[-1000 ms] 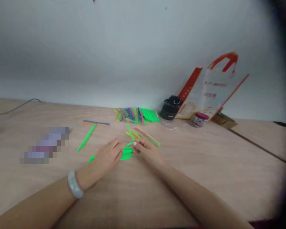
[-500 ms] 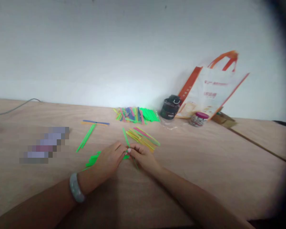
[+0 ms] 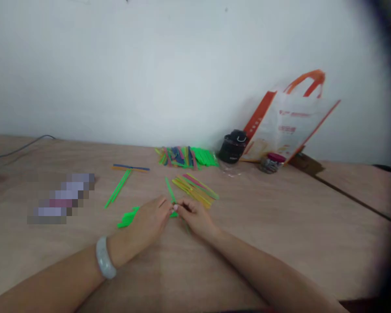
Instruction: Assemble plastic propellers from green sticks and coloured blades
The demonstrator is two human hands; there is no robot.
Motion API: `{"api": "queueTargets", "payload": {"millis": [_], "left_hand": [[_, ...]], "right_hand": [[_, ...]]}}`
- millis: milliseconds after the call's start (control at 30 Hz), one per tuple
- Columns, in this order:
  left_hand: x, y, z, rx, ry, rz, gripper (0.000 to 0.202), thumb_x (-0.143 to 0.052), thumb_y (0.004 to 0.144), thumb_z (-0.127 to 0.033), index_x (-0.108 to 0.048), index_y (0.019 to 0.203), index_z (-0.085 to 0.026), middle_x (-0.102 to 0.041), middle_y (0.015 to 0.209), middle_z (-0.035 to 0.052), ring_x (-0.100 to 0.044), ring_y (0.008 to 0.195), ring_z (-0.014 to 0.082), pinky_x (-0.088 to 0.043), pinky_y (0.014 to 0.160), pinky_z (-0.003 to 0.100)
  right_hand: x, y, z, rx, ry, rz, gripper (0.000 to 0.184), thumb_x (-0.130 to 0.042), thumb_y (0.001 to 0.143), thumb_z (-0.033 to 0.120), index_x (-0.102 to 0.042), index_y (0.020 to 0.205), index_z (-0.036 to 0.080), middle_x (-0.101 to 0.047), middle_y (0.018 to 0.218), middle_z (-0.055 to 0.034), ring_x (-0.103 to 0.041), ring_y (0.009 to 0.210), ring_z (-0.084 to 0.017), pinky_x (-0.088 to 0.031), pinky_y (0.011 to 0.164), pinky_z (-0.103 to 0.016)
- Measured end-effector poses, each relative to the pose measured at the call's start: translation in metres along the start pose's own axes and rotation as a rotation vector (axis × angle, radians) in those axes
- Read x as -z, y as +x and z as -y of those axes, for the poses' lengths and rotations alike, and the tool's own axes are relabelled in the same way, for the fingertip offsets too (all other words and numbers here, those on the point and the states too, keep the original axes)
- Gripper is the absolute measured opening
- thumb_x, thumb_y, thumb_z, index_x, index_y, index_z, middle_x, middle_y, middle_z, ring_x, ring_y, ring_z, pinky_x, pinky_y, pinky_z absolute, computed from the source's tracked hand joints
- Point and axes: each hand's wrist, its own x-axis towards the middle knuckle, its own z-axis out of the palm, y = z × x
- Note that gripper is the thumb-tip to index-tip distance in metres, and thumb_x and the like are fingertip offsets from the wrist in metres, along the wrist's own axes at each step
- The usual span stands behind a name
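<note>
My left hand (image 3: 150, 221) and my right hand (image 3: 193, 215) meet fingertip to fingertip near the middle of the wooden table (image 3: 280, 226). Both pinch a thin green stick (image 3: 170, 189) that slants up and away from the fingers. A bunch of bright green sticks (image 3: 127, 217) lies flat under my left hand and pokes out to its left. A pale bangle (image 3: 104, 258) sits on my left wrist. Just beyond my right hand lies a small fan of yellow, pink and green sticks (image 3: 195, 188).
A heap of mixed coloured sticks (image 3: 186, 157) lies by the wall. Two green sticks (image 3: 117, 188) and a blue-and-orange pair (image 3: 130, 168) lie to the left. A black jar (image 3: 232, 148), a small pink-lidded jar (image 3: 271, 163) and an orange-and-white bag (image 3: 286, 121) stand at the back right.
My hands have drawn together and the green bunch has slid left under my left hand. One green stick has come up between my fingertips.
</note>
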Motion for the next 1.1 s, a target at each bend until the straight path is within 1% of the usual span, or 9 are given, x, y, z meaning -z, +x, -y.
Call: {"api": "queueTargets", "payload": {"millis": [133,233,267,367,433,600,733,900,1100], "left_hand": [[0.002,0.002,-0.001,0.041,-0.077,0.026,0.022,-0.036,0.094,-0.023,-0.056,0.087,-0.017,-0.059,0.082,0.0040,-0.056,0.076,0.0175,-0.046,0.067,0.030],[0.003,0.002,0.003,0.080,-0.170,0.004,0.021,-0.038,0.094,-0.025,-0.056,0.088,-0.017,-0.060,0.084,0.0038,-0.057,0.079,0.0175,-0.046,0.070,0.030],[0.003,0.002,0.004,0.084,-0.192,-0.007,0.021,-0.038,0.094,-0.025,-0.057,0.087,-0.017,-0.060,0.083,0.0036,-0.057,0.079,0.0174,-0.046,0.070,0.030],[0.002,0.002,0.009,0.095,-0.223,-0.026,0.024,-0.037,0.094,-0.025,-0.058,0.085,-0.017,-0.061,0.083,0.0036,-0.057,0.078,0.0168,-0.046,0.071,0.030],[0.000,0.001,0.009,0.080,-0.215,-0.019,0.025,-0.036,0.094,-0.024,-0.059,0.087,-0.018,-0.061,0.084,0.0039,-0.057,0.080,0.0168,-0.046,0.073,0.030],[-0.012,-0.001,0.002,-0.067,-0.143,0.061,0.024,-0.038,0.093,-0.020,-0.061,0.097,-0.018,-0.060,0.093,0.0060,-0.056,0.087,0.0181,-0.048,0.079,0.033],[-0.022,-0.004,0.003,-0.112,-0.106,0.057,0.023,-0.041,0.091,-0.020,-0.057,0.108,-0.019,-0.058,0.105,0.0079,-0.052,0.100,0.0209,-0.045,0.089,0.039],[-0.028,-0.008,0.014,-0.050,-0.116,0.001,0.034,-0.050,0.088,-0.028,-0.049,0.121,-0.021,-0.051,0.122,0.0087,-0.046,0.113,0.0227,-0.042,0.096,0.042],[-0.023,-0.006,0.017,-0.018,-0.163,0.049,0.032,-0.051,0.088,-0.029,-0.050,0.119,-0.019,-0.054,0.117,0.0092,-0.049,0.110,0.0214,-0.043,0.094,0.040]], "right_hand": [[-0.001,0.000,0.000,0.003,0.007,-0.001,0.022,-0.051,0.081,0.029,-0.053,0.061,0.020,-0.048,0.060,0.0024,-0.045,0.060,-0.012,-0.037,0.058,-0.024],[0.005,0.005,-0.003,0.023,0.000,-0.010,0.023,-0.051,0.081,0.032,-0.054,0.062,0.020,-0.050,0.061,0.0014,-0.047,0.061,-0.013,-0.038,0.059,-0.026],[0.010,0.007,-0.005,0.021,-0.009,-0.035,0.024,-0.051,0.082,0.034,-0.055,0.063,0.021,-0.051,0.061,0.0011,-0.047,0.061,-0.014,-0.038,0.059,-0.026],[0.028,0.017,-0.014,-0.009,-0.096,-0.208,0.027,-0.046,0.085,0.038,-0.059,0.071,0.020,-0.053,0.063,-0.0002,-0.050,0.062,-0.016,-0.039,0.059,-0.027],[0.041,0.022,-0.022,0.043,-0.260,-0.317,0.027,-0.045,0.087,0.036,-0.064,0.081,0.018,-0.058,0.072,-0.0030,-0.053,0.071,-0.017,-0.040,0.064,-0.028],[0.052,0.029,-0.039,0.084,-0.812,-0.216,0.027,-0.042,0.090,0.026,-0.066,0.085,0.017,-0.058,0.080,-0.0068,-0.054,0.078,-0.019,-0.041,0.072,-0.030],[0.050,0.031,-0.047,0.047,-1.041,-0.178,0.026,-0.041,0.091,0.022,-0.066,0.090,0.017,-0.059,0.086,-0.0091,-0.053,0.081,-0.020,-0.042,0.073,-0.031],[0.050,0.031,-0.048,0.055,-1.111,-0.145,0.023,-0.044,0.090,0.023,-0.066,0.090,0.017,-0.059,0.087,-0.0097,-0.053,0.083,-0.020,-0.041,0.074,-0.031],[0.046,0.026,-0.044,0.161,-0.995,-0.173,0.025,-0.042,0.090,0.023,-0.067,0.089,0.019,-0.060,0.089,-0.0098,-0.052,0.085,-0.021,-0.041,0.076,-0.033]]}}
